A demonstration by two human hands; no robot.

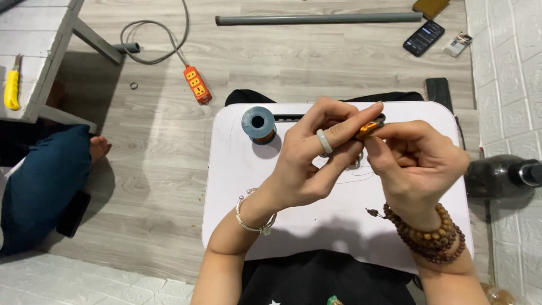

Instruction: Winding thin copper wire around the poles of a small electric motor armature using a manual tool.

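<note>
head view: a small orange coil is pinched between the left hand and the right hand, both closed on it above the far part of the white tabletop. a blue wire spool is stood to the left of the hands, apart. an orange power strip is seen on the floor, far left.

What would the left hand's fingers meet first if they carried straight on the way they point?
The left hand points up-right, so its fingertips would first meet the small orange part and right hand, which they already seem to touch.
</note>
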